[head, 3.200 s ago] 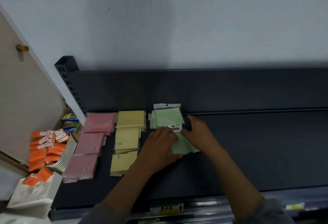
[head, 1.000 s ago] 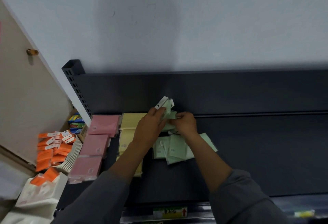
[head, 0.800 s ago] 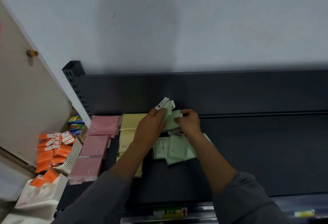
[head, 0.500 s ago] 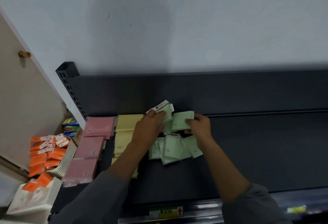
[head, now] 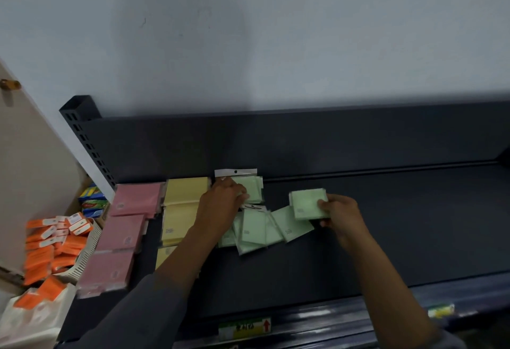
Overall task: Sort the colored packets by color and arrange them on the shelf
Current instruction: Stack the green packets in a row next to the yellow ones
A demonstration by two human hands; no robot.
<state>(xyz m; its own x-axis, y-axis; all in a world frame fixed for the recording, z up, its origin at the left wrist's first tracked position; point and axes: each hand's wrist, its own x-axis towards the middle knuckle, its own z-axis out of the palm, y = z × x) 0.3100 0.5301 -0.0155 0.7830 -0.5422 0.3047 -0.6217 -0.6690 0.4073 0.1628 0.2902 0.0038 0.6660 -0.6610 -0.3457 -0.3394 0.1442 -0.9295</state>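
The head view looks down on a dark shelf [head: 386, 224] set against a pale wall [head: 276, 44]. At the shelf's left end three pink packets [head: 120, 234] lie in a column running from the back panel toward the front edge. Just to their right lies a column of yellow packets [head: 182, 205], partly hidden by the left forearm.

The left hand [head: 220, 205] reaches over the yellow column to the back of the shelf. Its fingers [head: 240, 192] are curled down onto a small stack of green packets [head: 251, 187] that lies against the back panel, a white hang tab with a punched hole showing at its top. Whether the fingers pinch this stack or only press on it cannot be told.

In front of that stack a loose, overlapping heap of green packets [head: 265, 228] lies fanned out on the shelf between the two hands.

The right hand [head: 340, 210] is to the right of the heap, just above the shelf. Its fingers [head: 324, 206] are curled round one edge of a green bundle [head: 307, 203], gripping it flat and slightly raised over the heap's right edge.

Off the shelf's left end, a white basket [head: 88, 249] holds orange packets [head: 49, 249]; more of them lie on a white bag [head: 36, 318] below. Behind the basket sits a box of blue and green items [head: 92, 201]. A green price label [head: 244, 328] sits on the shelf's front rail.
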